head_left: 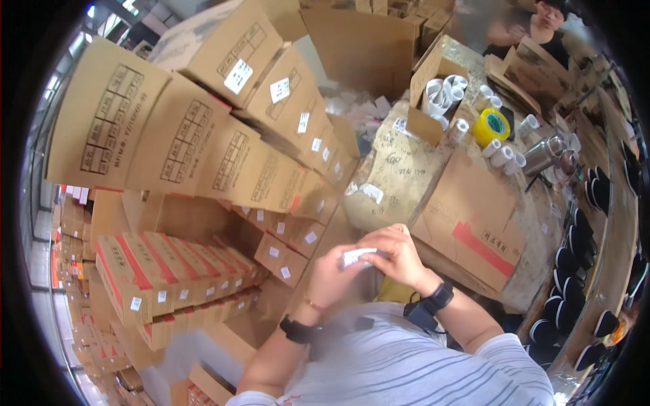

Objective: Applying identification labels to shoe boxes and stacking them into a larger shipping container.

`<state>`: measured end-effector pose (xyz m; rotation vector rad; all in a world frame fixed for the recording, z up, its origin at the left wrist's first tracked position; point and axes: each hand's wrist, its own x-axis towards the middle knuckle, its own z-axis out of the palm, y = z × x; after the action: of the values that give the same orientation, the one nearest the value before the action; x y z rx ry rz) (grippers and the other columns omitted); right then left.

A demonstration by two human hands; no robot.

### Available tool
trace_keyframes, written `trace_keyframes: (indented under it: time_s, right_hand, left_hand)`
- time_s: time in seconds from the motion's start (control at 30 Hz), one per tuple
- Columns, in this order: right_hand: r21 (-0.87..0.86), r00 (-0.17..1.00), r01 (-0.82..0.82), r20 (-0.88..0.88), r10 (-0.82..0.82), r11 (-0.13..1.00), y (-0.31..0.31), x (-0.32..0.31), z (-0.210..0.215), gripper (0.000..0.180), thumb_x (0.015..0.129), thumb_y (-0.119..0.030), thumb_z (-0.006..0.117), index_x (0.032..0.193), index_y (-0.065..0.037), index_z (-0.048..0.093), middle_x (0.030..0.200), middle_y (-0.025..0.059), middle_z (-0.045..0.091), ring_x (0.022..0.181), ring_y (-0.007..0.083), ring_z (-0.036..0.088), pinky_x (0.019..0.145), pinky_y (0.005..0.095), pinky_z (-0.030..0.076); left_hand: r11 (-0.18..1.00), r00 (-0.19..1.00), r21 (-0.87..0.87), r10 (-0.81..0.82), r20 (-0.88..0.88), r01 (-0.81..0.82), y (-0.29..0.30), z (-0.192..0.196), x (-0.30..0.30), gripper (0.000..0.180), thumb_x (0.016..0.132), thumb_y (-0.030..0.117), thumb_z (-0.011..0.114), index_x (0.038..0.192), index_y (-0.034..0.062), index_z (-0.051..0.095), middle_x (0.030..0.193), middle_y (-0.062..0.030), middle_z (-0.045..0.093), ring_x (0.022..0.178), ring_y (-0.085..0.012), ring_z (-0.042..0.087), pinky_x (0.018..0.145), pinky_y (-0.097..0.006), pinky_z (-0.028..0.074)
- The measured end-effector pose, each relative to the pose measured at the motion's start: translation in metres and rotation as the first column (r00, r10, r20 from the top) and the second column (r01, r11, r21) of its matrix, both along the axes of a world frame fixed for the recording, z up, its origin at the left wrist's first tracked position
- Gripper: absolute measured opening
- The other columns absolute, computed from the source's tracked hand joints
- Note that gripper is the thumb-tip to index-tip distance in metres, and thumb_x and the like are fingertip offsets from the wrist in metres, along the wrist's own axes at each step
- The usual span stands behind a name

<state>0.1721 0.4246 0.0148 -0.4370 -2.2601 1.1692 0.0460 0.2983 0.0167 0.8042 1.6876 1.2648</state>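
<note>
One flat cardboard carton (470,210) lies on the stained counter (539,203). Left of this carton, I see the left hand (329,272) and right hand (396,256) pinching a small white paper-like piece (356,257) in narrow grip.

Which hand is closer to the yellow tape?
Right. The right hand is short of the tape and to its left; the left hand is farther left.

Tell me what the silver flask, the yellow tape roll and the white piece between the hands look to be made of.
Silver flask: probably polished metal, judging by its bright reflections.
Yellow tape roll: likely glossy plastic film, given its smooth, vivid yellow surface.
White piece: seemingly matte paper, from its flat, pale look, though it is partly covered.
</note>
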Motion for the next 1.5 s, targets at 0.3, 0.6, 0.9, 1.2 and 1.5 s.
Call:
trace_keyframes:
  time_s: [0.3, 0.6, 0.9, 1.2, 1.5]
  right_hand:
    - [0.116, 0.975, 0.071, -0.217, -0.045, 0.991, -0.014, 0.015, 0.019, 0.005, 0.073, -0.011, 0.065, 0.078, -0.008, 0.063, 0.091, 0.0039, 0.063, 0.089, 0.018, 0.057, 0.081, 0.0318, 0.038]
    - [-0.72, 0.976, -0.134, -0.215, -0.034, 0.681, -0.018, 0.003, -0.006, 0.06, 0.089, -0.015, 0.045, 0.138, -0.006, 0.011, 0.123, 0.0155, 0.042, 0.115, 0.0221, 0.041, 0.097, 0.0325, 0.031]
    - [-0.439, 0.96, 0.033, -0.237, -0.151, 0.898, -0.014, 0.003, -0.015, 0.052, 0.086, -0.011, 0.049, 0.132, -0.004, 0.024, 0.106, 0.0148, 0.053, 0.098, 0.0227, 0.053, 0.085, 0.0339, 0.041]
    - [-0.135, 0.973, 0.104, -0.191, -0.128, 0.985, 0.017, 0.011, 0.013, 0.039, 0.071, -0.002, 0.066, 0.108, -0.007, 0.055, 0.076, 0.0041, 0.059, 0.074, 0.0146, 0.057, 0.066, 0.0277, 0.046]
    - [0.086, 0.914, 0.178, -0.383, -0.132, 0.98, 0.008, -0.002, 0.014, 0.035, 0.065, -0.005, 0.069, 0.099, -0.009, 0.061, 0.08, 0.0052, 0.06, 0.074, 0.0218, 0.055, 0.066, 0.0312, 0.041]
  left_hand:
    - [0.992, 0.954, 0.128, -0.033, 0.298, -0.006, -0.001, 0.028, -0.009, 0.034, 0.078, 0.001, 0.062, 0.11, -0.0039, 0.052, 0.09, -0.0042, 0.06, 0.08, -0.0083, 0.057, 0.071, -0.022, 0.046]
    - [0.963, 0.994, 0.266, 0.024, 0.108, -0.052, 0.002, 0.035, -0.005, 0.055, 0.075, -0.004, 0.062, 0.124, -0.0012, 0.036, 0.11, -0.0115, 0.054, 0.099, -0.0155, 0.054, 0.084, -0.029, 0.046]
    - [0.984, 0.946, 0.136, 0.07, 0.316, -0.118, 0.005, 0.02, -0.004, 0.039, 0.08, 0.001, 0.057, 0.116, -0.0031, 0.043, 0.104, -0.0105, 0.055, 0.093, -0.0139, 0.054, 0.08, -0.028, 0.045]
    - [0.975, 0.962, 0.097, 0.174, 0.209, -0.197, 0.004, 0.021, -0.007, 0.019, 0.08, 0.003, 0.059, 0.097, -0.0021, 0.052, 0.092, -0.0081, 0.06, 0.083, -0.0121, 0.056, 0.075, -0.026, 0.046]
    - [0.964, 0.911, -0.062, 0.266, 0.314, -0.26, 0.002, 0.01, -0.014, 0.022, 0.079, 0.004, 0.06, 0.099, -0.0021, 0.053, 0.092, -0.0084, 0.06, 0.081, -0.0132, 0.058, 0.072, -0.026, 0.048]
